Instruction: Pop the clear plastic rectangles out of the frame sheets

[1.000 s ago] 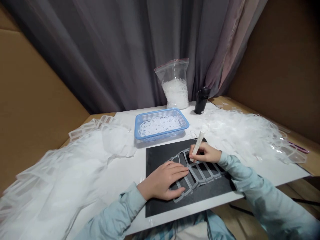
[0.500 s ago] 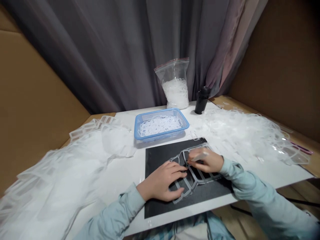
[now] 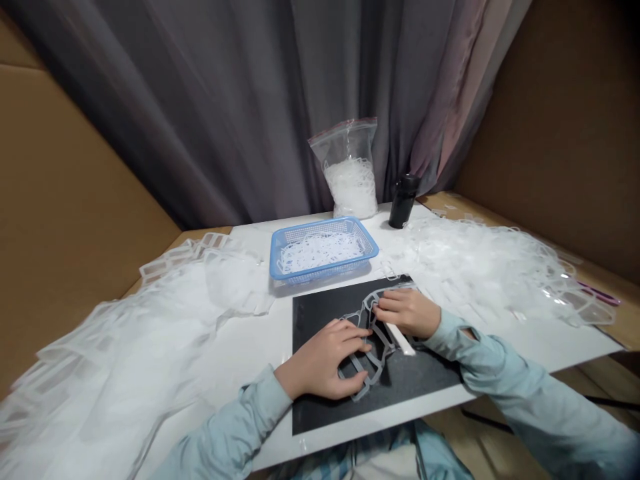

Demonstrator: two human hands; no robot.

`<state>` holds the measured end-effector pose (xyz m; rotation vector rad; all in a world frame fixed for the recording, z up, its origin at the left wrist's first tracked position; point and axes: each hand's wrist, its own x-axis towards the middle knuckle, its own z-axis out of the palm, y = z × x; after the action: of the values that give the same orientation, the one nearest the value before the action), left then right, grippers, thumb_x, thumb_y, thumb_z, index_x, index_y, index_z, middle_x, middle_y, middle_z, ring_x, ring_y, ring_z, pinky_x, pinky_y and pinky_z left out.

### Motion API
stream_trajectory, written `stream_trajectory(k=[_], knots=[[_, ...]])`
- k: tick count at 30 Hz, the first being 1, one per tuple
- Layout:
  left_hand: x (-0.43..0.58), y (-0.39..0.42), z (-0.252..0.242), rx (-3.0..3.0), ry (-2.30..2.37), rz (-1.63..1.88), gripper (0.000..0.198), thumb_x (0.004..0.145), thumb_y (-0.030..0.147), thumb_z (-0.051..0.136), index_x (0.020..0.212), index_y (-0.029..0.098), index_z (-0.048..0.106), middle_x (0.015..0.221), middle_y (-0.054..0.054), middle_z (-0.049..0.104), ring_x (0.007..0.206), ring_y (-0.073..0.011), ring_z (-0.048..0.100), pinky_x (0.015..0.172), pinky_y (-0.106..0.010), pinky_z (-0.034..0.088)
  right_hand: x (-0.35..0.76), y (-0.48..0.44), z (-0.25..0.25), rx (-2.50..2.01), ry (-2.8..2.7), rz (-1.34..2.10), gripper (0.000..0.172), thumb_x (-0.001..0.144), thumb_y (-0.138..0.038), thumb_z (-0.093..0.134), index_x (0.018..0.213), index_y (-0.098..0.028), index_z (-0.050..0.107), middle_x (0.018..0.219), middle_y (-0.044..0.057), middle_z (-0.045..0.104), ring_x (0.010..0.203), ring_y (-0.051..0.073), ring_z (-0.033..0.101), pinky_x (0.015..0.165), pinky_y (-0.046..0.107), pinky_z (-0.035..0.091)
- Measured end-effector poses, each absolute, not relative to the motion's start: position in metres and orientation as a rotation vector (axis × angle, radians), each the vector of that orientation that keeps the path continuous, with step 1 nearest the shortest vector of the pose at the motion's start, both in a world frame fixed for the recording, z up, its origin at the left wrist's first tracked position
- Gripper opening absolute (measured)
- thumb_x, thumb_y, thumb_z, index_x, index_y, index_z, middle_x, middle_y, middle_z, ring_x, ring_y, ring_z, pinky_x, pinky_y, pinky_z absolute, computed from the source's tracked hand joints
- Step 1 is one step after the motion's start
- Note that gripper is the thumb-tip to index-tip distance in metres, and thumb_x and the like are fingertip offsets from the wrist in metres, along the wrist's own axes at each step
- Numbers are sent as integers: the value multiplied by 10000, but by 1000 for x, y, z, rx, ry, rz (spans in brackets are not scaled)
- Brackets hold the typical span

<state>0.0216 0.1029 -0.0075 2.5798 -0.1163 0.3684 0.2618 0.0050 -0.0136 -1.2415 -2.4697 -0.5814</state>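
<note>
1. Plastic lattice [image 3: 371,365], a strip of joined translucent rectangular frames, lies on a black mat [image 3: 425,383], bent and partly lifted into a crooked shape under both hands.
2. Left hand [image 3: 320,360] rests on the lattice's lower part, palm down and not gripping. Its fingers [image 3: 350,340] are slightly spread and lie across the frames.
3. Right hand [image 3: 407,313] lies on the lattice's upper part, just beside the left fingertips. Its fingers [image 3: 395,302] sit close together, with the tips at the frames.
4. White tube [image 3: 400,339] sticks out from under the right hand, its lower end resting over the mat. Whether those fingers are holding it, I cannot tell.
5. Light blue sleeves [image 3: 520,373] cover both forearms.
6. Mat sits on a white board [image 3: 240,353], between two heaps of clear plastic frames [image 3: 125,340] [image 3: 490,273].
7. Blue basket [image 3: 320,275], full of white plastic pieces [image 3: 320,250], stands just beyond the mat.
8. Zip bag [image 3: 347,167] of the same white pieces stands behind the basket, near a black bottle [image 3: 403,201].
9. Pink item [image 3: 600,297] lies at the far right edge of the right heap.
10. Grey curtain [image 3: 200,100] hangs behind, with cardboard walls [image 3: 75,200] at the sides.
</note>
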Motion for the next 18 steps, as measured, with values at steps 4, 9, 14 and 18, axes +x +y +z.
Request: stream_trajectory(k=[4, 9, 14, 18], knots=[[20, 103, -7, 2571, -100, 349, 318, 798, 301, 635, 1096, 191, 643, 1328, -95, 630, 1102, -272, 593, 975, -445, 419, 277, 9, -16, -1440, -2362, -601, 273, 994, -118, 372, 949, -157, 639, 772, 59, 633, 729, 190, 507, 639, 306, 345], [19, 102, -6, 2562, -99, 340, 304, 797, 297, 640, 1076, 177, 646, 1327, -89, 632, 1105, -270, 594, 975, -446, 427, 290, 15, -25, -1682, -2217, -560, 191, 977, -151, 467, 969, -178, 656, 797, 49, 663, 762, 187, 550, 646, 286, 362], [19, 102, -5, 2558, -106, 342, 280, 806, 303, 628, 1050, 167, 654, 1313, -94, 641, 1096, -266, 602, 985, -434, 444, 298, 19, -30, -1922, -2006, -515, 209, 998, -238, 476, 925, -205, 669, 841, 53, 693, 774, 180, 585, 626, 269, 354], [20, 103, -4, 2556, -115, 350, 260, 804, 287, 633, 1029, 160, 658, 1291, -97, 652, 1098, -249, 608, 999, -400, 460, 307, 20, -32, -2087, -1783, -477, 255, 998, -261, 448, 880, -203, 667, 820, 62, 688, 736, 186, 598, 586, 269, 328]])
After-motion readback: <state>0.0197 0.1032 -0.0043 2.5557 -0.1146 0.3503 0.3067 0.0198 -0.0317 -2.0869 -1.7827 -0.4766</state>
